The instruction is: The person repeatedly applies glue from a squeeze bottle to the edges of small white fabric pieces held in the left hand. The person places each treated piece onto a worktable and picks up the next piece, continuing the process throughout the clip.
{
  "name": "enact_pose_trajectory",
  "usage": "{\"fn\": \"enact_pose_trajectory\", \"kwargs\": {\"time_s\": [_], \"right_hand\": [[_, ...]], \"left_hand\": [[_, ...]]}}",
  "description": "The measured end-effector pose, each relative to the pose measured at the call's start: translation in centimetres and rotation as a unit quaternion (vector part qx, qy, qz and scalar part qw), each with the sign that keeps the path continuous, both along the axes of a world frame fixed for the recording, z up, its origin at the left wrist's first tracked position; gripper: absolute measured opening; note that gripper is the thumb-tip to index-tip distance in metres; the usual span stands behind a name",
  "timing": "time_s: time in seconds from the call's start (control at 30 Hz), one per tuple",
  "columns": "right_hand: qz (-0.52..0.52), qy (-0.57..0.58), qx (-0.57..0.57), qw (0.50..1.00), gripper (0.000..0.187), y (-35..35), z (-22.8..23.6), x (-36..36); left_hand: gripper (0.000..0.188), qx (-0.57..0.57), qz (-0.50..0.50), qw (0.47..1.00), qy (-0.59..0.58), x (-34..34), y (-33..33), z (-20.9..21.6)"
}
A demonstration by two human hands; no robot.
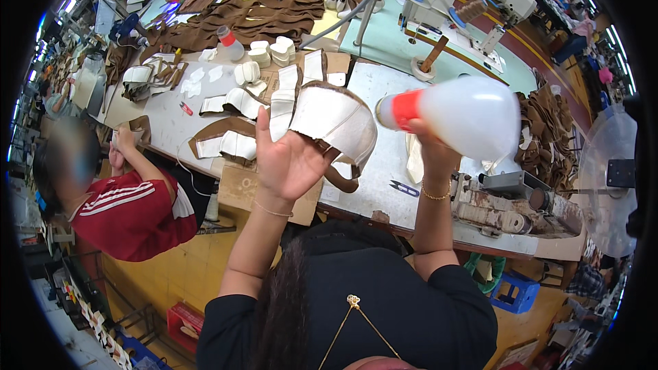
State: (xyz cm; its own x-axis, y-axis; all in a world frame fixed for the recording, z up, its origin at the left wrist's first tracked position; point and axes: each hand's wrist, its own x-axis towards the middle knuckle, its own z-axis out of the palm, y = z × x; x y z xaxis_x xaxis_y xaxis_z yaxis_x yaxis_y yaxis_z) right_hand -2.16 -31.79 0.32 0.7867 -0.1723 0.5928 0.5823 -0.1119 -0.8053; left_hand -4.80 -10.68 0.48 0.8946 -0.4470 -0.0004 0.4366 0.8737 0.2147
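Observation:
My left hand point(291, 164) is raised palm up, with its thumb out to the side. Its fingers reach under and into a white, brown-edged shoe upper point(336, 116) and hold it up; the fingertips are hidden by it. In my right hand point(433, 147) is a cloudy white squeeze bottle point(473, 116) with a red collar, tilted so that its narrow end points left toward the upper. Several more white and brown upper pieces point(240, 103) lie on the table left of my left hand. Below the bottle, a pair of thread snips point(404, 188) lies on the tabletop.
A sewing machine point(473, 0) with brown thread spools stands at the back right. Brown pieces point(548, 137) are heaped at the right. A rusty metal device point(493, 209) sits on the near right edge. At left, a person in red point(137, 212) works close by. Another red-topped bottle point(229, 42) stands farther back.

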Motion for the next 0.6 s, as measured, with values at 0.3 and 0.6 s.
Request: {"fn": "enact_pose_trajectory", "kwargs": {"time_s": [0.3, 0.6], "right_hand": [[0.087, -0.031, -0.101, 0.991, 0.062, 1.1, -3.9, -0.4], [0.019, -0.061, -0.02, 0.998, 0.057, 2.1, -3.2, 0.7]], "left_hand": [[0.089, 0.037, 0.0, 0.999, -0.029, -0.4, -1.6, -0.7], [0.091, 0.094, 0.009, 0.995, 0.013, -1.0, -0.3, -2.3]]}}
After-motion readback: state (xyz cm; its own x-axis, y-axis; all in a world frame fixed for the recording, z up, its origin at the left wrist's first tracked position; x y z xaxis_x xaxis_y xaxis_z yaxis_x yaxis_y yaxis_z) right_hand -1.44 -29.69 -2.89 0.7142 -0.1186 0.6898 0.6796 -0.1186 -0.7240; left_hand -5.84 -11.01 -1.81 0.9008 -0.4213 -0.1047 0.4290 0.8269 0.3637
